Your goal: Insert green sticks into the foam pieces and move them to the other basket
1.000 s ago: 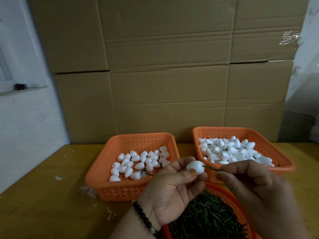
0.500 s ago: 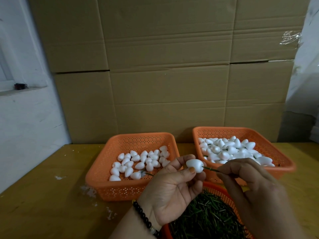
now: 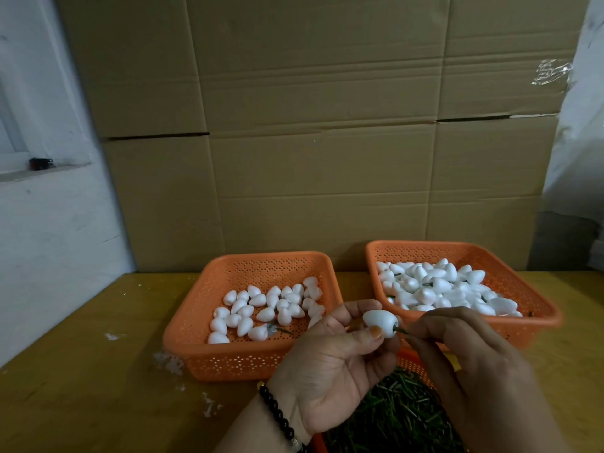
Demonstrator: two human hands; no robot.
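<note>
My left hand (image 3: pixel 330 361) pinches a white foam piece (image 3: pixel 380 322) between thumb and fingers, in front of the two orange baskets. My right hand (image 3: pixel 474 364) pinches a thin green stick (image 3: pixel 400 329) whose tip sits in the foam piece's right end; only a short bit of stick shows. The left basket (image 3: pixel 196 335) holds several plain foam pieces. The right basket (image 3: pixel 536 308) is piled with foam pieces, some showing green sticks. A round orange basket (image 3: pixel 412 358) full of green sticks (image 3: pixel 392 416) lies under my hands at the bottom.
The baskets sit on a yellow wooden table (image 3: pixel 81 387) with white foam crumbs near the left basket. A wall of brown cardboard boxes (image 3: pixel 310 142) stands right behind the baskets. A white wall (image 3: pixel 39 240) with a ledge closes the left side.
My right hand has slid left along the green stick toward the foam piece, so less stick shows. My left hand keeps its pinch on the foam piece, almost still.
</note>
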